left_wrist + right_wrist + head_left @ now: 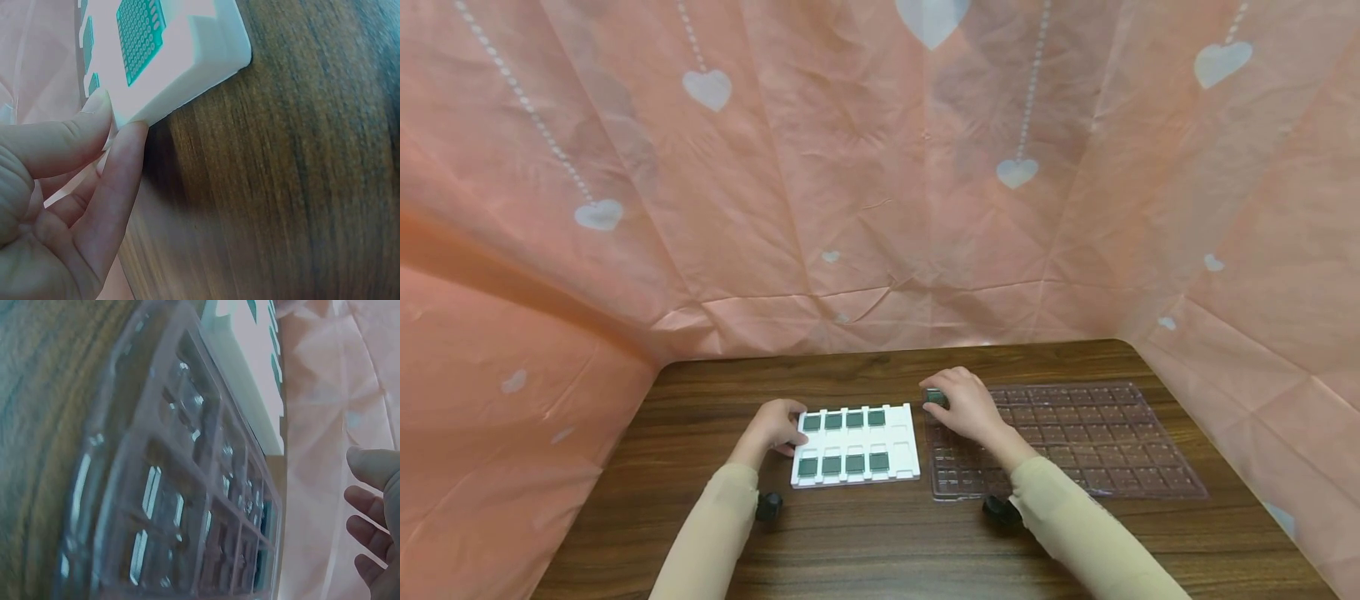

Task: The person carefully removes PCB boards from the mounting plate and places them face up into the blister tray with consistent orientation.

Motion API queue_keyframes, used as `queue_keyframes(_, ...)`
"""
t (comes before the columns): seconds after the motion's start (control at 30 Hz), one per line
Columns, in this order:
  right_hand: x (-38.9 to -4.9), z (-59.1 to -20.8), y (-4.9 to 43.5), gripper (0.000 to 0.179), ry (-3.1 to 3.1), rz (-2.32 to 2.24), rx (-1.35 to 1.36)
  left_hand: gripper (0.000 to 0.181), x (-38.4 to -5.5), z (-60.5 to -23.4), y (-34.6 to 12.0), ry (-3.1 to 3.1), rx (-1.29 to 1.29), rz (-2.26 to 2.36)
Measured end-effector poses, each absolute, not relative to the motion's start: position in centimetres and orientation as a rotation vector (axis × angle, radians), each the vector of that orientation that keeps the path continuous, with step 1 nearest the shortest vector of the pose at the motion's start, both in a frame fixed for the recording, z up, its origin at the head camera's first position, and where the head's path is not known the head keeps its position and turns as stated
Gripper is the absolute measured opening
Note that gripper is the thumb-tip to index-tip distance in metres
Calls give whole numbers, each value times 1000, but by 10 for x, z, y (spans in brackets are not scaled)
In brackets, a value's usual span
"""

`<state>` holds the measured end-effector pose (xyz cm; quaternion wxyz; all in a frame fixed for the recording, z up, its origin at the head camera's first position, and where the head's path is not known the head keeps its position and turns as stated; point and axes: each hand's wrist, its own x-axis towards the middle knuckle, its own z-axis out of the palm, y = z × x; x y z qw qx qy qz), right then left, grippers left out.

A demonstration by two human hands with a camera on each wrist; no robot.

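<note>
A white tray (895,437) lies left of the middle of the table, with several dark green square circuit chips (855,464) in two rows; the slots at its right end are bare. My left hand (777,425) pinches the tray's left edge, thumb on top and fingertips against its side, as the left wrist view (81,162) confirms. My right hand (966,406) hovers by the far left corner of a clear plastic compartment tray (1075,442). One green chip (935,397) sits in that corner compartment, beneath the fingers. In the right wrist view, the fingers (369,534) are loosely bent with nothing between them.
Both trays lie side by side on a dark wood-grain table (850,542), a narrow gap between them. Pink cloth (880,183) printed with hearts surrounds the table at the back and sides. Black wrist devices (769,506) sit under both forearms.
</note>
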<state>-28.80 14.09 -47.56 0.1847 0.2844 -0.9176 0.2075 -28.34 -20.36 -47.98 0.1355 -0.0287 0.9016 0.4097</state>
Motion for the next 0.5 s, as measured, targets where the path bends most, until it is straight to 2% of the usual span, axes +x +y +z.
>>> queue_keyframes(0.5, -280, -483, 119, 38, -2563, 550, 902, 60, -284, -480, -204, 2614, -80, 1177)
